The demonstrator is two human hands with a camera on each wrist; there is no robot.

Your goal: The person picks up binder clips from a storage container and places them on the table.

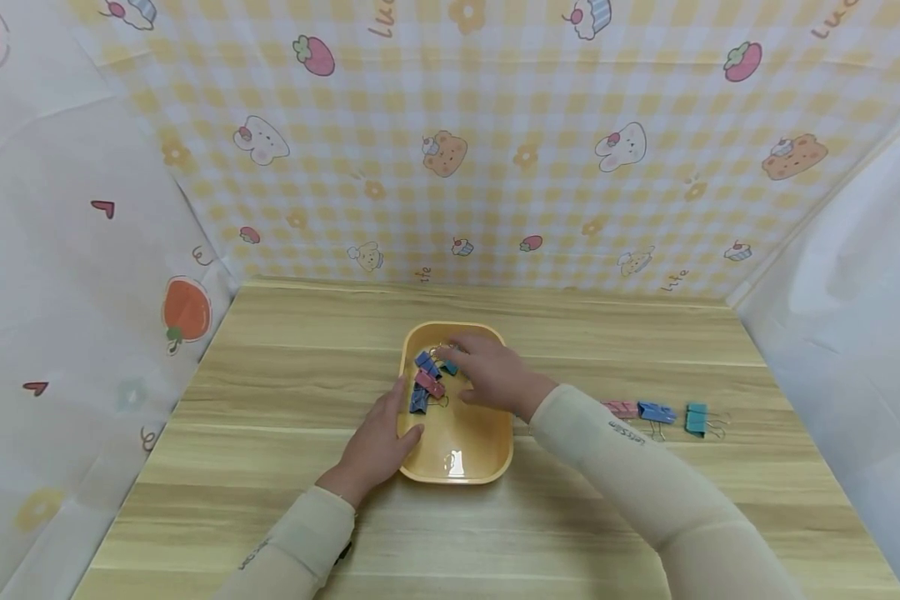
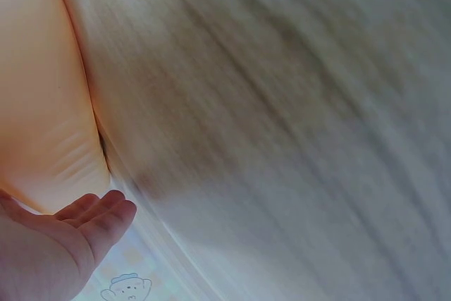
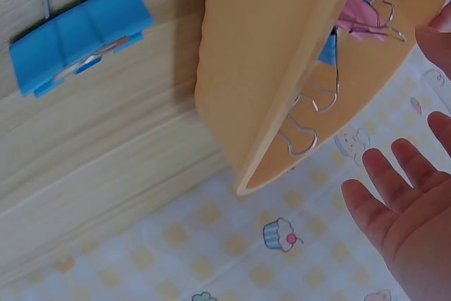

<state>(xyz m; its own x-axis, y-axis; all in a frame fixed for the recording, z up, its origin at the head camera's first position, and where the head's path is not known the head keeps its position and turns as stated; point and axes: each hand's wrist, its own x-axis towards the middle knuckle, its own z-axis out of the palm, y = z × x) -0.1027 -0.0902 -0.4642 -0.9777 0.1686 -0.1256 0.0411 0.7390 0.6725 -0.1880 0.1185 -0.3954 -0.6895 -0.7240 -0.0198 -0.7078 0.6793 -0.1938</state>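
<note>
A yellow plastic tray (image 1: 457, 450) stands on the table with several binder clips inside. At its upper left are a dark blue clip (image 1: 418, 398), a pink clip (image 1: 430, 383) and a lighter blue clip (image 1: 426, 363); a teal clip (image 1: 450, 367) lies partly behind my right fingers. My right hand (image 1: 495, 372) reaches over the tray's right wall, its fingers spread close above the clips. In the right wrist view, this hand (image 3: 416, 216) holds nothing. My left hand (image 1: 378, 437) rests against the left wall, fingers along the outside and thumb over the rim.
To the tray's right, a pink clip (image 1: 621, 408), a blue clip (image 1: 656, 412) and a teal clip (image 1: 696, 419) lie in a row on the wood-grain table (image 1: 285, 350). My right forearm passes in front of them. A patterned cloth (image 1: 525, 200) hangs behind the table.
</note>
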